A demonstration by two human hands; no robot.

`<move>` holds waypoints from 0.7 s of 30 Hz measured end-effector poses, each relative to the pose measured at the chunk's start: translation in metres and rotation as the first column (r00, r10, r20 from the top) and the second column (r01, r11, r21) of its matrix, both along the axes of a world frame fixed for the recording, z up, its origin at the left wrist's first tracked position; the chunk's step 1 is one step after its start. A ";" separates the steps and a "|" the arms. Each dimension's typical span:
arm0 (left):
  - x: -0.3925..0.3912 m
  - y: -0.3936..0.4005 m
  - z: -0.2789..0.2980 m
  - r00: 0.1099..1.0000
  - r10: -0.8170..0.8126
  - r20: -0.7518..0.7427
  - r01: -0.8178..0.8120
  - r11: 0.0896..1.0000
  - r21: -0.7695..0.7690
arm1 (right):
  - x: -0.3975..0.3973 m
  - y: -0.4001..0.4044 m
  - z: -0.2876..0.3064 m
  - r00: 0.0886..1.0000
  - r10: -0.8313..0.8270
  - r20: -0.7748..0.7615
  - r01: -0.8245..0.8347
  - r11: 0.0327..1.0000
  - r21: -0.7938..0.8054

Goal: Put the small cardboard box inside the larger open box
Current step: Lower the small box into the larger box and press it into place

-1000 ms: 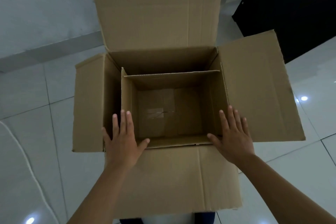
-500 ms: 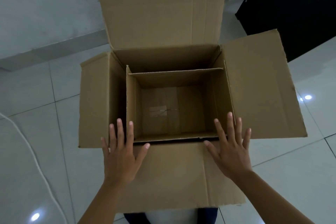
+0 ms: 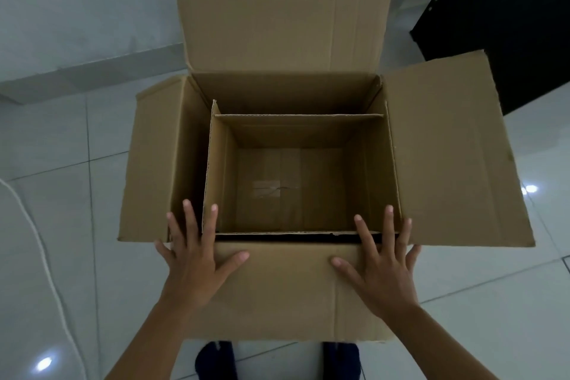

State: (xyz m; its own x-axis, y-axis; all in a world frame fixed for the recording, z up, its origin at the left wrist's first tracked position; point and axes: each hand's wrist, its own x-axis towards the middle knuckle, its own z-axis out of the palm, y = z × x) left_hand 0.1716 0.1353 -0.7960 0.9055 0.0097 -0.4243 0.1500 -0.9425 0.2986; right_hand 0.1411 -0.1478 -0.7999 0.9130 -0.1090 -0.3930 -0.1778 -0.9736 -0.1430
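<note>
Nearest, the left hand (image 3: 192, 259) and the right hand (image 3: 381, 268) lie flat on the near flap of the larger box (image 3: 277, 290), fingers (image 3: 212, 222) spread wide and gripping nothing, fingertips reaching its opening. The larger box stands on the tiled floor (image 3: 46, 225) with all four flaps folded outward. Inside it sits the small cardboard box (image 3: 290, 185), upright, open at the top and empty, a taped seam across its bottom. Its long axis runs left to right, pressed toward the right wall, with gaps at left and far sides.
</note>
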 end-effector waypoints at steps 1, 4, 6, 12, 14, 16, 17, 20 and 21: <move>0.001 -0.001 -0.001 1.000 0.006 0.011 -0.006 1.000 -0.008 | 0.003 -0.003 -0.001 1.000 0.017 0.009 -0.017 1.000 -0.015; 0.005 -0.011 -0.005 0.998 0.052 0.046 -0.051 0.998 -0.022 | 0.013 -0.013 -0.005 0.997 0.051 0.055 -0.047 0.996 -0.069; 0.007 -0.024 -0.006 0.993 0.098 0.065 -0.095 0.995 -0.040 | 0.023 -0.024 -0.008 0.994 0.069 0.089 -0.060 0.993 -0.102; 0.027 -0.060 -0.013 0.980 0.155 0.125 -0.147 0.987 -0.070 | 0.067 -0.060 -0.009 0.978 0.141 0.155 -0.104 0.968 -0.227; 0.040 -0.071 -0.015 0.981 0.162 0.109 -0.158 0.986 -0.046 | 0.083 -0.070 -0.008 0.973 0.155 0.170 -0.112 0.965 -0.239; 0.052 -0.082 -0.015 0.982 0.161 0.097 -0.160 0.987 -0.025 | 0.097 -0.080 -0.008 0.968 0.172 0.181 -0.125 0.961 -0.245; 0.059 -0.088 -0.013 0.982 0.162 0.098 -0.160 0.987 -0.025 | 0.105 -0.086 -0.008 0.968 0.170 0.184 -0.124 0.963 -0.240; 0.084 -0.105 -0.009 0.990 0.126 0.055 -0.126 0.992 -0.002 | 0.128 -0.102 -0.008 0.976 0.143 0.167 -0.107 0.972 -0.210; 0.092 -0.111 -0.007 0.992 0.119 0.040 -0.119 0.993 0.003 | 0.136 -0.107 -0.007 0.977 0.129 0.171 -0.095 0.976 -0.194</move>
State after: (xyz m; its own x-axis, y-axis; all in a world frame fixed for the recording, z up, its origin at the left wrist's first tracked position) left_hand 0.2636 0.0241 -0.8030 0.9137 0.1205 -0.3881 0.2495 -0.9202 0.3017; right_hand 0.2768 -0.2546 -0.8071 0.9776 -0.0564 -0.2027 -0.0534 -0.9984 0.0200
